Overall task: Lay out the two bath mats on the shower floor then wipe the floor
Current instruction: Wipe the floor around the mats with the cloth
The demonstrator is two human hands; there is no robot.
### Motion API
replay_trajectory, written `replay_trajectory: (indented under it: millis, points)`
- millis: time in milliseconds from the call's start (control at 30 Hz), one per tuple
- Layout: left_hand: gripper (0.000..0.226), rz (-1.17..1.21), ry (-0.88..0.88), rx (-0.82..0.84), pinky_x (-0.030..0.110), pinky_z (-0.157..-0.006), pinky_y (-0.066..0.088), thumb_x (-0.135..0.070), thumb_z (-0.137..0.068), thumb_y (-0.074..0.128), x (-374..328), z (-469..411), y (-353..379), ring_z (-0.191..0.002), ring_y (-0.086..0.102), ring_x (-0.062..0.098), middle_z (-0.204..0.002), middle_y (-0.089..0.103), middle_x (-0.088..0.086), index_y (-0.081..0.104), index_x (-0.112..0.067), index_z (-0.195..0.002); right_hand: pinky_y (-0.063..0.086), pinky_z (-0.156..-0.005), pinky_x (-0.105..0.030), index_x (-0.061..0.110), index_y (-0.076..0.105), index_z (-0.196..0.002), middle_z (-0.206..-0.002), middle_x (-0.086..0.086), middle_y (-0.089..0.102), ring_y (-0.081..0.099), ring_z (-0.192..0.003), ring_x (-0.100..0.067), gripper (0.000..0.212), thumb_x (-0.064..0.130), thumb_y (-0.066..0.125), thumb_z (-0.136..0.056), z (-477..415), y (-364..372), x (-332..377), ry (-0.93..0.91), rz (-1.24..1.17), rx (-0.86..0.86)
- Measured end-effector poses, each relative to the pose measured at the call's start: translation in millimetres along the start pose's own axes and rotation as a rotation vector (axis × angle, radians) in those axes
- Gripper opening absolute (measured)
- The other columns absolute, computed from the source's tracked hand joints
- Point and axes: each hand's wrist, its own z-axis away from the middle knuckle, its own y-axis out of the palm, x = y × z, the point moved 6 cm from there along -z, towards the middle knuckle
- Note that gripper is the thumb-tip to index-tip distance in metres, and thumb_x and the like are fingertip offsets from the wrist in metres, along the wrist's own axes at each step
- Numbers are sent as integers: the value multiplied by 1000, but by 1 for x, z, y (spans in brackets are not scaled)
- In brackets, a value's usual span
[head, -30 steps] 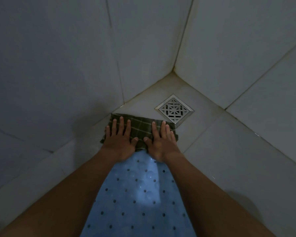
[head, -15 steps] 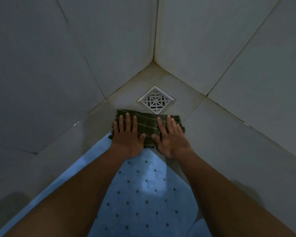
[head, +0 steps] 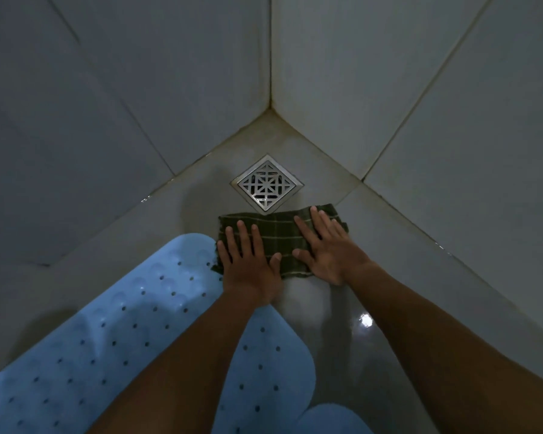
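A dark green checked cloth [head: 278, 236] lies flat on the tiled shower floor [head: 398, 270], just below the drain. My left hand [head: 248, 267] presses its left part with fingers spread. My right hand [head: 326, 249] presses its right part the same way. A light blue bath mat [head: 132, 333] with small holes lies on the floor at the lower left, under my left forearm. The rounded end of a second blue mat [head: 336, 418] shows at the bottom edge.
A square metal drain grate [head: 266, 182] sits in the floor's far corner. Tiled walls [head: 138, 89] rise on the left and right and meet at that corner. The floor at the right is wet and glossy.
Both hands have slid the cloth to the right along the floor, past the end of the blue mat. The view has swung, and more of the mat shows at the left.
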Motion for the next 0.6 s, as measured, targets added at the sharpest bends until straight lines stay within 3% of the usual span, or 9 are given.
replay_trajectory:
  millis: [267, 500, 600]
  points:
    - [90, 70, -2, 0, 52, -119, -16, -64, -79, -14, 6, 0, 0, -149, -22, 37, -163, -22, 16, -18, -15, -154, -13, -118, -43, 26, -27, -150, -157, -18, -31, -27, -146, -31, 75, 66, 2, -94, -8, 6, 2, 42, 64, 48]
    - [89, 78, 9, -36, 52, -116, -19, -64, -80, -14, 7, -3, 4, -148, -23, 37, -162, -23, 15, -17, -16, -155, -21, -113, -40, 29, -25, -152, -148, -10, -39, -34, -140, -25, 72, 64, 7, -98, -8, 6, 3, 36, 67, 45]
    - [83, 80, 27, -10, 53, -116, -19, -64, -89, -3, 6, -5, 5, -148, -25, 37, -162, -25, 15, -16, -16, -155, -20, -113, -40, 30, -23, -152, -146, -8, -40, -30, -145, -26, 73, 66, 6, -97, -7, 4, 5, 70, 69, 55]
